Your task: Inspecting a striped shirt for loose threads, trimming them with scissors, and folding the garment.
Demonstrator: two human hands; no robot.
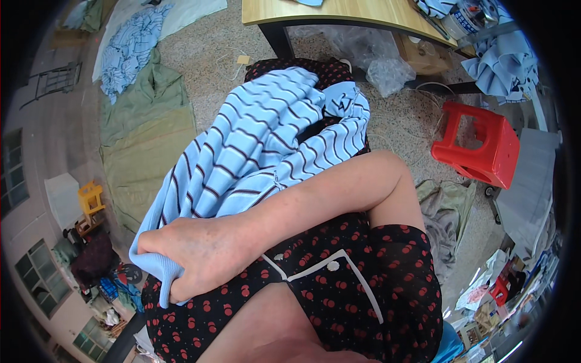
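A light blue garment with dark and white stripes (242,130) lies bunched across my lap, spreading away toward my knees. My right forearm crosses my body toward the left. My right hand (209,251) is closed on the garment's plain blue ribbed band (156,265), the fingers curled over it and partly hidden. A dark printed or stitched motif (342,104) shows on a folded part at the far end. Black cloth with red dots (315,69) covers my knees beneath it. My left hand does not show.
Ahead stands a wooden table (357,13) with clear plastic (387,72) and a cardboard box (423,55) under it. A red stool (478,145) is at the right. Green cloth (145,139) and another striped pile (134,45) lie on the floor to the left.
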